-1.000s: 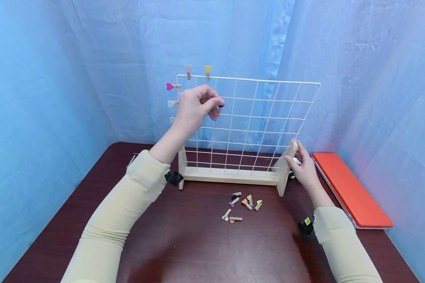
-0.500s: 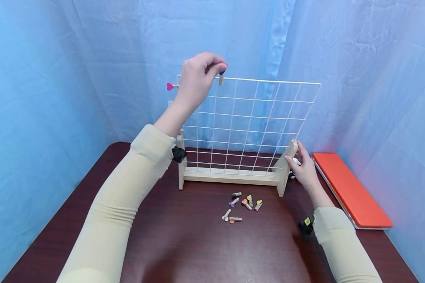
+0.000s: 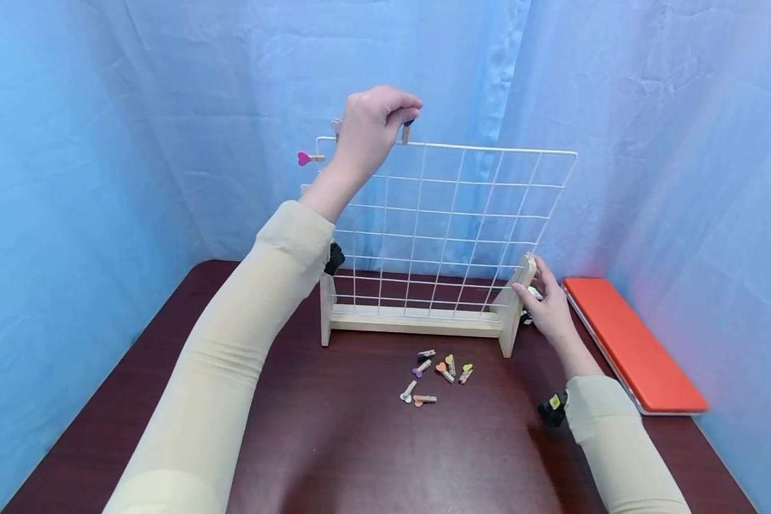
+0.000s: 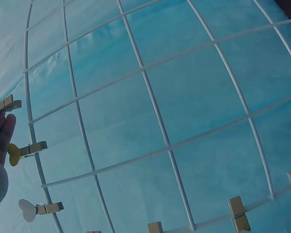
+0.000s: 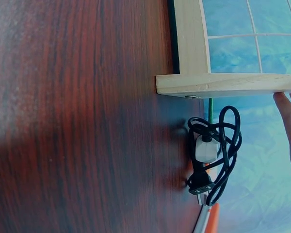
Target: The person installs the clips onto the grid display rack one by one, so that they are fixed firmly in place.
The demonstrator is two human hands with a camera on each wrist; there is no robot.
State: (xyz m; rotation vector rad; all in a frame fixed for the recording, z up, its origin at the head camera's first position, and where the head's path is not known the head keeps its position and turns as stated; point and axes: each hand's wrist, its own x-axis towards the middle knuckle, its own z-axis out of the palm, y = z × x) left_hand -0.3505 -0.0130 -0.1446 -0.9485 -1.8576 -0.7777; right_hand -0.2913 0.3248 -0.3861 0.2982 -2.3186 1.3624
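Note:
My left hand pinches a small wooden clothespin by its dark blue end, above the white wire grid. The clothespin's wooden tip is right at the top wire; the left wrist view shows it just outside the frame's edge wire. Nearby on that wire sit a yellow heart clothespin and a white heart one, mostly hidden by the hand in the head view. A pink heart clothespin clips the left side. My right hand grips the right wooden upright of the stand between thumb and fingers.
Several loose heart clothespins lie on the dark wood table before the stand. A red-orange flat case lies at the right. Behind the right upright is a coiled black cable with a plug. Blue curtains surround the table.
My left hand has risen from in front of the grid to its top wire, then shifted slightly right, carrying the dark blue clothespin. The right hand keeps its grip on the upright.

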